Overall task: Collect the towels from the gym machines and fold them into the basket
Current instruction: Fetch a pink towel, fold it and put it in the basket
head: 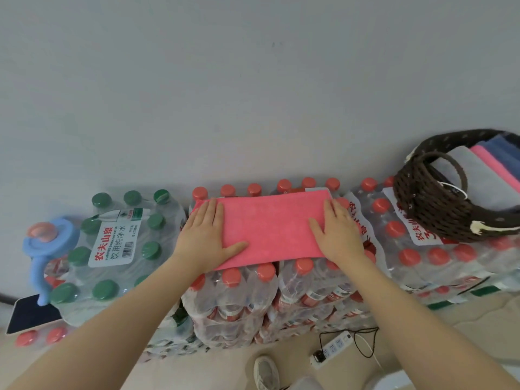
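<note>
A: Where is the pink towel (271,228) at this moment?
B: It lies folded on the red-capped bottle packs (261,288), in the middle.
A: And the hands?
B: The left hand (209,235) and the right hand (337,235) press flat on its two ends, fingers straight, grasping nothing.
A: The basket (430,204)?
B: On the packs at the right, with folded towels (484,175) inside

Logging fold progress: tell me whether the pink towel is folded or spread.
Folded. The pink towel lies as a narrow strip on the red-capped bottles, both hands, left and right, pressing its ends flat.
</note>
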Demonstrator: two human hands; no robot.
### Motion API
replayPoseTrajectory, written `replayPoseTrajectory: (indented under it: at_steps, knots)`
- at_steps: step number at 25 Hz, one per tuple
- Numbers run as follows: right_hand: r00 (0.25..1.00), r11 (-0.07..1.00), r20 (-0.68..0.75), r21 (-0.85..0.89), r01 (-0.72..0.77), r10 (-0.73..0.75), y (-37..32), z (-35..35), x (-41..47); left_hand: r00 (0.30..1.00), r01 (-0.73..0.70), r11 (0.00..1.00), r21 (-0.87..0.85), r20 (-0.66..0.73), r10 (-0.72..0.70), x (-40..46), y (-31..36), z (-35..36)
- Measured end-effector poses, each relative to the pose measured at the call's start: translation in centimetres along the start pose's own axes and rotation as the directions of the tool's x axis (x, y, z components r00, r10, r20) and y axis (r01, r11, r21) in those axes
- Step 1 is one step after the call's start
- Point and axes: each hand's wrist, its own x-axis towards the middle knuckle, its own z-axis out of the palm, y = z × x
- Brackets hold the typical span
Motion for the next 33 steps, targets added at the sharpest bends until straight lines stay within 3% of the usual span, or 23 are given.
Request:
replayPoseTrajectory:
  at_steps: [3,5,6,8,9,11,13,15,17,19,21,23,25,29,33]
  knots:
    - [0.993,0.993,-0.076,0.083,-0.079,0.085,-0.3,-0.7,0.0,1.0,0.002,1.0,-0.018,-0.029,-0.002,0.3,1.1,-0.4]
    - [0.976,0.928,0.015,0.307,-0.211,0.217,-0.6,-1.7,1.2,0.992,-0.119,0.99,-0.072,-0.047,0.116,1.2,2.2,-0.8]
    - [0.952,0.825,0.111,0.477,-0.303,0.286,-0.7,-2.5,1.7,0.979,-0.2,0.975,-0.098,-0.045,0.197,1.8,3.0,-0.8]
    - [0.896,0.521,0.309,0.732,-0.438,0.319,-0.2,-4.1,2.3,0.946,-0.325,0.936,-0.131,-0.036,0.323,2.8,4.7,-0.8]
    - [0.866,0.427,0.414,0.754,-0.499,0.282,0.0,-4.9,2.2,0.931,-0.364,0.921,-0.137,-0.032,0.364,3.2,5.7,-0.7]
    - [0.825,0.358,0.532,0.745,-0.563,0.191,0.7,-6.0,1.7,0.915,-0.403,0.904,-0.141,-0.027,0.403,4.0,7.4,-0.5]
    - [0.865,0.405,0.462,0.766,-0.5,0.194,2.0,-6.2,2.0,0.912,-0.408,0.905,-0.118,-0.021,0.409,4.6,8.8,-0.2]
    - [0.938,0.607,0.247,0.715,-0.347,0.245,2.9,-6.3,2.7,0.918,-0.396,0.915,-0.076,-0.013,0.396,5.2,10.2,-0.1]
    - [0.98,0.87,0.056,0.453,-0.196,0.192,3.1,-6.7,3.1,0.927,-0.375,0.925,-0.065,-0.021,0.375,5.5,11.3,-0.2]
    - [0.998,0.988,-0.026,0.145,-0.045,0.049,1.2,-7.5,2.6,0.929,-0.37,0.924,-0.096,-0.008,0.371,5.8,11.4,-0.3]
    - [0.994,0.994,-0.033,-0.042,0.106,-0.107,-1.9,-8.0,1.7,0.924,-0.376,0.915,-0.146,0.006,0.381,5.5,10.1,-0.5]
    - [0.981,0.977,-0.047,-0.108,0.184,-0.19,-4.9,-7.6,0.6,0.936,-0.35,0.924,-0.156,-0.024,0.351,4.5,7.8,-0.7]
    - [0.977,0.972,-0.037,-0.116,0.205,-0.21,-7.1,-6.4,-0.1,0.963,-0.271,0.952,-0.145,-0.043,0.268,3.3,5.0,-0.9]
    - [0.974,0.977,0.121,-0.068,0.201,-0.192,-9.6,-2.6,-0.2,0.998,-0.05,0.989,-0.136,-0.034,0.046,1.7,1.0,-0.7]
    - [0.969,0.962,0.063,-0.126,0.244,-0.238,-10.2,-0.3,-0.4,0.982,0.138,0.949,-0.282,-0.087,-0.169,1.5,0.6,-0.4]
